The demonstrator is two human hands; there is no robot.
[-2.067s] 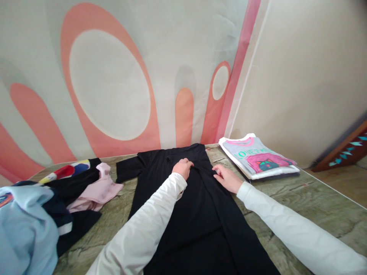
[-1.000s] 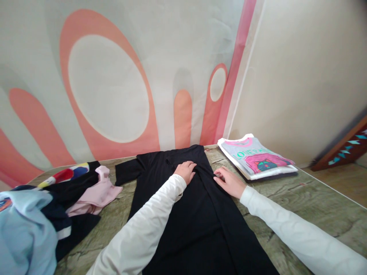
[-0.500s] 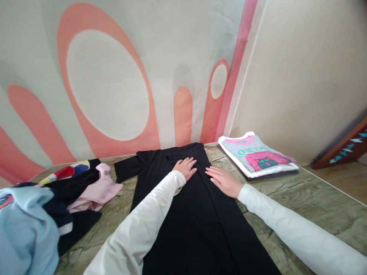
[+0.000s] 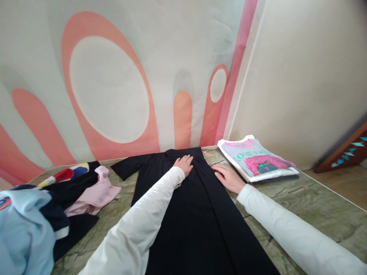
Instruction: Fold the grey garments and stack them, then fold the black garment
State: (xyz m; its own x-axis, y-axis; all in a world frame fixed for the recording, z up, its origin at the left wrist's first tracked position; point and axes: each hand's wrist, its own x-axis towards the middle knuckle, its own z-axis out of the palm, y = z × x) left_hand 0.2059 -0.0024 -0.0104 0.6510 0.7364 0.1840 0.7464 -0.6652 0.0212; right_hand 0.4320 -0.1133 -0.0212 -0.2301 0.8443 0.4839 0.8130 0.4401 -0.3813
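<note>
A long black garment [image 4: 197, 214] lies spread lengthwise on the greenish marbled table [image 4: 309, 202], with its right side folded inward and one short sleeve sticking out at the left. My left hand [image 4: 184, 164] rests flat near the garment's top, fingers stretched out. My right hand [image 4: 228, 177] lies flat on the folded right edge, fingers extended. Both arms wear white sleeves.
A stack of folded shirts [image 4: 256, 158], topped by a grey one with a pink cat print, sits at the back right. A heap of loose clothes lies at the left: a pink piece [image 4: 96, 193], dark pieces and a light blue garment [image 4: 24, 225]. A patterned backdrop stands behind the table.
Both hands went from curled, pinching the fabric, to flat on it. My left hand slid toward the garment's top; the cloth lies smoother.
</note>
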